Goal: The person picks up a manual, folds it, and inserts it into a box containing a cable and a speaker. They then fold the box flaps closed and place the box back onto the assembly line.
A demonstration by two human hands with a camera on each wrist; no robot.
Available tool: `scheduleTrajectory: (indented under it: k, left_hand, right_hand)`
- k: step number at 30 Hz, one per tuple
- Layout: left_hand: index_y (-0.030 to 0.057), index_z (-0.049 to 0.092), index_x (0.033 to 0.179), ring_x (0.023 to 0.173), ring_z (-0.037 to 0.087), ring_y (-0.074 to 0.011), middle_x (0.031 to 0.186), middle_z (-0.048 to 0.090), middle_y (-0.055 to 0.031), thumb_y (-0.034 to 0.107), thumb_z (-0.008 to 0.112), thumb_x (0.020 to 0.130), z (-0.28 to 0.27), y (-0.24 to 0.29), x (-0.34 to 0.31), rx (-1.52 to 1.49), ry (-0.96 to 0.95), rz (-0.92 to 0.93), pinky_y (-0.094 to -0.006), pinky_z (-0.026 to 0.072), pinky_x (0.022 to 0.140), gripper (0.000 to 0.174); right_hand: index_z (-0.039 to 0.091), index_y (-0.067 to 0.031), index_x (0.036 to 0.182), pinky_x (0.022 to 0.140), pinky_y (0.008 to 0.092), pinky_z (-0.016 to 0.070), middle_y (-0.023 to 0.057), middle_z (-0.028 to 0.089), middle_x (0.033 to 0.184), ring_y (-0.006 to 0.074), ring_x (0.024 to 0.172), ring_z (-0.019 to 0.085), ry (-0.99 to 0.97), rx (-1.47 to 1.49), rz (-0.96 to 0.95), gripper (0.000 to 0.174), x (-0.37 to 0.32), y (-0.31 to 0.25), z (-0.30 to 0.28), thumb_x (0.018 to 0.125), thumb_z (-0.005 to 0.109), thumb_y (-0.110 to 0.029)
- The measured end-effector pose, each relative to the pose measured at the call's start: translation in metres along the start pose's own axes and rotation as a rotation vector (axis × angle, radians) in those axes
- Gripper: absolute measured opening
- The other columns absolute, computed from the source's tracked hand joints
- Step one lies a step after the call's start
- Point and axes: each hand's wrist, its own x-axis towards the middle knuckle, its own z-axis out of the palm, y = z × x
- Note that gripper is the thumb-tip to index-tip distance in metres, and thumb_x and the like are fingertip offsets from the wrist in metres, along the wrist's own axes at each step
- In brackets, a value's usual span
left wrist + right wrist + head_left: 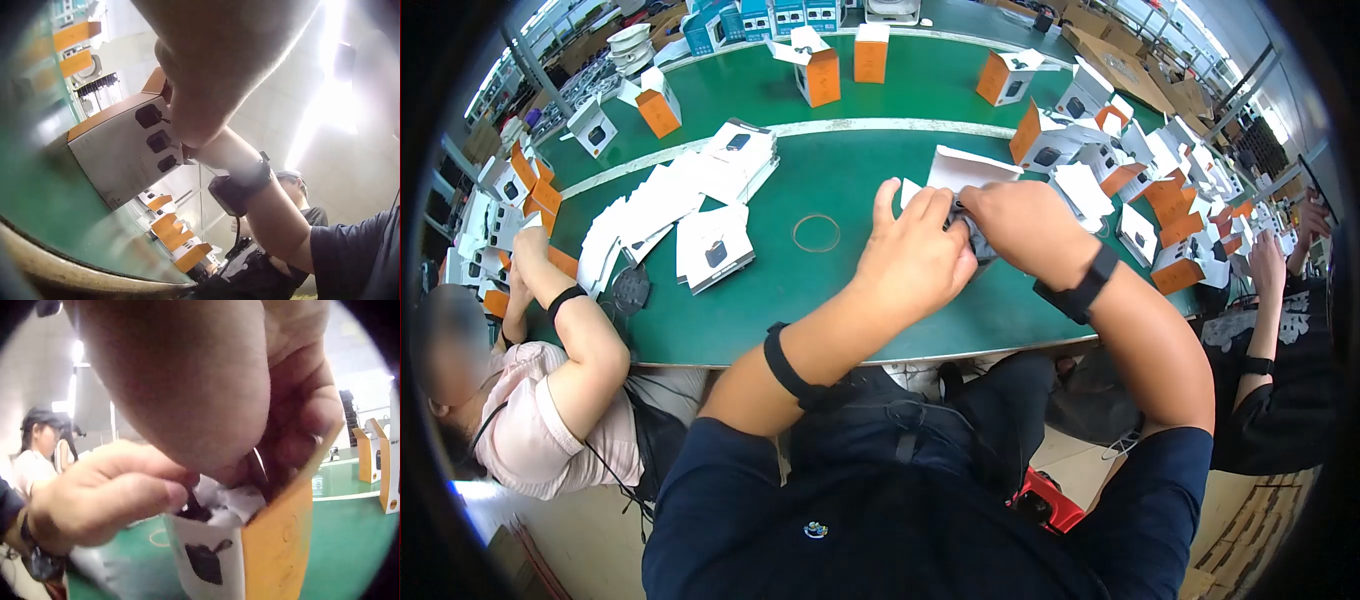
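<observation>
Working one open box point(119, 153), upright on the green table point(780, 270), right of centre toward the near edge. White and orange; 3 device pictures printed on the side the left wrist view sees, 1 on the white face in the right wrist view. White crinkled stuff point(234, 503) shows in its mouth.

2 hands on it. Left hand point(920, 243) at the left of the mouth, fingers bent; can't tell if they pinch anything. Right hand point(1025, 220) at the mouth from the right, fingers curled in behind the flap; what they grip, if anything, is hidden.

Left of the box: 1 thin ring point(816, 233) flat on the table. Further left: 1 fanned spread of white cards point(655, 205) plus 1 smaller stack point(716, 247) at its near right; single cards overlap too much to count. 1 dark rounded item point(631, 289) near the spread's near end.

Far side: 5 boxes standing apart, 2 left, 2 middle point(872, 55), 1 right. Right: box cluster point(1135, 160), uncountable.

1 other person point(570, 400) left, 1 right point(1280, 370).
</observation>
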Motion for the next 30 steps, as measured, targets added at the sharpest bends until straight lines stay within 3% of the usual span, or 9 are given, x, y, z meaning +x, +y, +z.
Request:
scheduleTrajectory:
  k: [9,15,17,18,21,23,25,28,30]
  left_hand:
    - [0.007,0.075,0.093,0.134,0.047,-0.0305,0.128,0.057,-0.0136,0.023,0.069,0.083,0.01,-0.002,-0.009,-0.037,0.137,-0.034,-0.0672,0.0195,0.114,0.02]
    - [0.004,0.07,0.111,0.137,0.044,-0.0374,0.139,0.052,-0.0163,0.018,0.063,0.091,0.005,-0.02,-0.009,-0.219,0.203,-0.026,-0.061,0.0255,0.117,0.025]
    - [0.0024,0.06,0.128,0.137,0.047,-0.0348,0.142,0.051,-0.0167,0.006,0.055,0.095,-0.005,-0.04,-0.01,-0.58,0.409,-0.145,-0.0495,0.0351,0.116,0.034]
    - [0.002,0.055,0.133,0.136,0.049,-0.0317,0.143,0.051,-0.0162,0.001,0.051,0.095,-0.005,-0.051,-0.014,-0.751,0.383,-0.255,-0.0445,0.0373,0.115,0.038]
    - [0.0005,0.044,0.143,0.131,0.055,-0.0247,0.145,0.05,-0.0154,0.003,0.053,0.099,0.005,-0.063,-0.011,-1.064,0.252,-0.456,-0.0373,0.0424,0.111,0.045]
    - [-0.0014,0.041,0.146,0.127,0.057,-0.0238,0.143,0.052,-0.0168,0.01,0.063,0.098,0.014,-0.064,0.004,-1.305,-0.147,-0.675,-0.0361,0.0458,0.108,0.054]
    - [-0.0024,0.042,0.147,0.125,0.058,-0.0204,0.14,0.056,-0.0162,0.014,0.071,0.095,0.03,-0.066,0.021,-1.402,-0.369,-0.463,-0.0365,0.0484,0.106,0.062]
    - [0.0012,0.051,0.143,0.123,0.059,-0.0205,0.138,0.057,-0.015,0.012,0.072,0.093,0.049,-0.07,0.03,-1.387,-0.471,-0.503,-0.0353,0.0485,0.104,0.055]
    - [0.0057,0.062,0.133,0.122,0.058,-0.023,0.135,0.058,-0.0142,0.009,0.074,0.088,0.055,-0.071,0.027,-1.177,-0.12,0.041,-0.0357,0.047,0.103,0.046]
  right_hand:
    - [0.073,-0.0074,0.086,0.069,0.0464,0.0565,0.0174,0.071,0.078,0.0373,0.076,0.07,-0.136,0.119,0.13,0.016,0.008,0.007,0.003,0.09,0.062,-0.018]
    - [0.072,-0.0009,0.095,0.071,0.0417,0.0537,0.0196,0.07,0.083,0.0345,0.077,0.069,-0.368,0.54,0.171,0.023,0.002,0.024,-0.028,0.097,0.057,-0.018]
    - [0.073,-0.0002,0.102,0.067,0.0358,0.0498,0.0133,0.068,0.08,0.0234,0.072,0.065,0.186,0.726,0.4,0.025,-0.032,0.028,-0.027,0.101,0.057,-0.019]
    - [0.073,-0.0001,0.108,0.067,0.0288,0.0467,0.005,0.066,0.079,0.0122,0.074,0.06,0.326,0.797,0.479,0.024,-0.053,0.037,-0.013,0.103,0.058,-0.018]
    - [0.068,-0.0001,0.119,0.075,0.023,0.0492,0.0014,0.069,0.096,0.0084,0.084,0.062,0.434,1.1,0.712,0.023,-0.099,0.057,0.054,0.103,0.061,-0.015]
    - [0.06,0.0005,0.132,0.098,0.0293,0.0506,0.0063,0.068,0.119,0.0146,0.11,0.065,0.352,1.314,0.733,0.034,-0.093,0.042,0.07,0.102,0.064,-0.017]
    - [0.059,-0.0001,0.135,0.102,0.0295,0.0481,0.0066,0.066,0.125,0.0151,0.114,0.063,0.465,1.501,0.485,0.037,-0.075,0.025,0.089,0.103,0.063,-0.018]
    - [0.057,-0.0014,0.136,0.1,0.028,0.0487,0.0059,0.065,0.125,0.0132,0.113,0.062,0.337,1.766,0.53,0.036,-0.05,0.007,0.094,0.103,0.062,-0.014]
    - [0.059,-0.0019,0.129,0.095,0.0279,0.0513,0.0065,0.066,0.124,0.0124,0.111,0.062,0.357,1.816,0.524,0.03,-0.044,0.006,0.09,0.1,0.064,-0.01]
